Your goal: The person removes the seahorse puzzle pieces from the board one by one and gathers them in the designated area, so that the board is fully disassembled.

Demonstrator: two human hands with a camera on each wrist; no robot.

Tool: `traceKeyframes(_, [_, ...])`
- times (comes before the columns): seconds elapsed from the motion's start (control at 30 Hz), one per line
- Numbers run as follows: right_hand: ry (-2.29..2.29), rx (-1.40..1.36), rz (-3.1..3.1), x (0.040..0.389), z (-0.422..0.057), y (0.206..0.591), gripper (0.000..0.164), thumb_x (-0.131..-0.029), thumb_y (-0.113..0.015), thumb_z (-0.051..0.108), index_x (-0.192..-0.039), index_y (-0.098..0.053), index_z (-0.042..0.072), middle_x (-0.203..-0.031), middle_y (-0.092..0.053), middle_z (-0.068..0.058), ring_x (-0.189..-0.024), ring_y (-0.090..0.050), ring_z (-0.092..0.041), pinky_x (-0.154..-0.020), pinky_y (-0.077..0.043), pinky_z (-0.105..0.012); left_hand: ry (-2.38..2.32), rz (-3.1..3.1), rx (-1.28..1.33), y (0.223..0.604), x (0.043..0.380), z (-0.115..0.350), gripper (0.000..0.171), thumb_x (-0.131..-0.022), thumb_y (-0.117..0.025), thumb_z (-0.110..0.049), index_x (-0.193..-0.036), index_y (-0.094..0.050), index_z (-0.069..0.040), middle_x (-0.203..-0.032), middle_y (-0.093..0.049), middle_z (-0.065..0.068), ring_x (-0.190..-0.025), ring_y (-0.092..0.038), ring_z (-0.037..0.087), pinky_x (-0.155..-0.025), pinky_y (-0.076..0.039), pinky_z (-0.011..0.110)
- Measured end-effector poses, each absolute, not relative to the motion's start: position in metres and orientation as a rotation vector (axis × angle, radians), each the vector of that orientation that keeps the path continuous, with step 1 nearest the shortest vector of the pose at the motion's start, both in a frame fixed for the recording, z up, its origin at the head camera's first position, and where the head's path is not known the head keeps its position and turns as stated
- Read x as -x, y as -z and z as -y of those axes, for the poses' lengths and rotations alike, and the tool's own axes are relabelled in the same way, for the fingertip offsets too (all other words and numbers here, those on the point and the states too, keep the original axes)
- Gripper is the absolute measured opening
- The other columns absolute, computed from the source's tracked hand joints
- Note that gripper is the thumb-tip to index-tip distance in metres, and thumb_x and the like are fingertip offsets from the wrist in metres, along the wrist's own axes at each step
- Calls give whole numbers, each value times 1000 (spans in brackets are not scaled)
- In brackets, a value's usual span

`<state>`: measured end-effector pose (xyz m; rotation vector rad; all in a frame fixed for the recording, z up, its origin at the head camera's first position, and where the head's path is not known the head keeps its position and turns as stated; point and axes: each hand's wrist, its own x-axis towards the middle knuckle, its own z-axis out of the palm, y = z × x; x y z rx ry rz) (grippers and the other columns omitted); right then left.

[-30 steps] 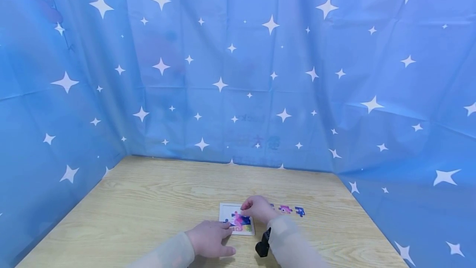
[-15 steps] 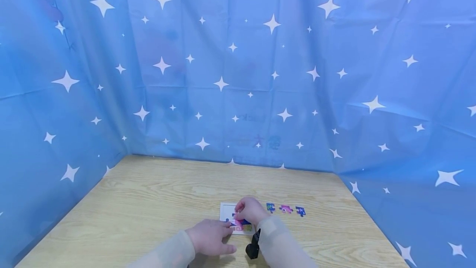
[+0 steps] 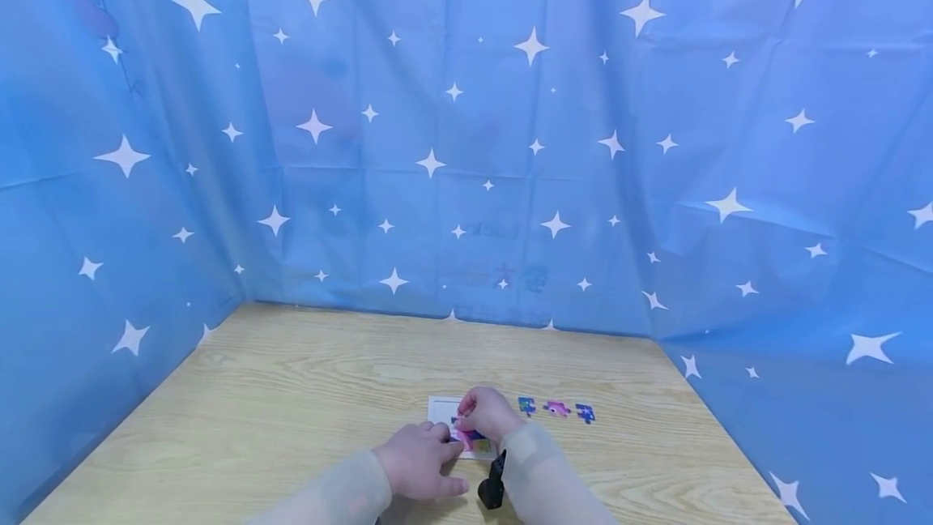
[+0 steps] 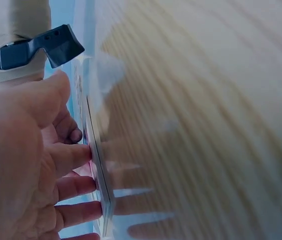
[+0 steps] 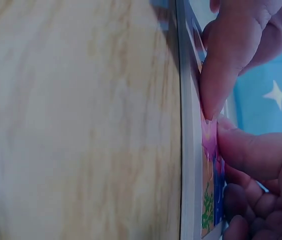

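A jigsaw puzzle with a pink sea-creature picture (image 5: 209, 137) lies in a white-framed tray (image 3: 442, 403) on the table. My left hand (image 3: 419, 460) rests on the tray's near left, fingers fairly straight; in the left wrist view its fingertips (image 4: 83, 186) touch the tray's edge. From the right, my right hand (image 3: 490, 413) reaches over the puzzle, thumb and index finger pinched together at a puzzle piece (image 3: 454, 423), mostly hidden by the fingers. The right wrist view shows the right thumb (image 5: 241, 147) on the pink part, close beside a left fingertip (image 5: 213, 102).
Right of the tray lie three loose pieces: a blue-green one (image 3: 526, 405), a pink one with an eye (image 3: 557, 409) and a dark blue one (image 3: 585, 412). A black wrist camera (image 3: 492, 483) sits on my right wrist. A blue starry curtain (image 3: 466, 144) encloses the wooden table (image 3: 291, 395).
My right hand has moved left over the puzzle, uncovering the blue-green loose piece. My left hand has shifted slightly right, its fingers further over the picture.
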<state>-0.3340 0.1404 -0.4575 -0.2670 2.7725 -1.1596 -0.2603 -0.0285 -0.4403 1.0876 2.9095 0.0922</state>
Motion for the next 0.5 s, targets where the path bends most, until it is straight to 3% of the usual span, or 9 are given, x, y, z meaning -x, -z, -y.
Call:
traceKeyframes(0.17, [1163, 238, -2762, 333, -139, 457, 16, -79, -77, 6, -85, -62, 8, -78, -57, -3, -72, -53, -19, -69, -45, -35, -70, -2911, -1095, 440, 258, 28, 65, -88, -48, -67, -136, -57, -24, -132, -53, -4, -106, -52, 18, -89, -47, 35])
traceKeyframes(0.5, [1181, 259, -2735, 333, -141, 456, 16, -79, -77, 5, -85, -62, 6, -78, -57, -4, -73, -53, -19, -68, -44, -33, -78, -2895, -1091, 437, 259, 22, 63, -88, -48, -66, -133, -60, -22, -122, -59, -6, -106, -53, 13, -92, -45, 34])
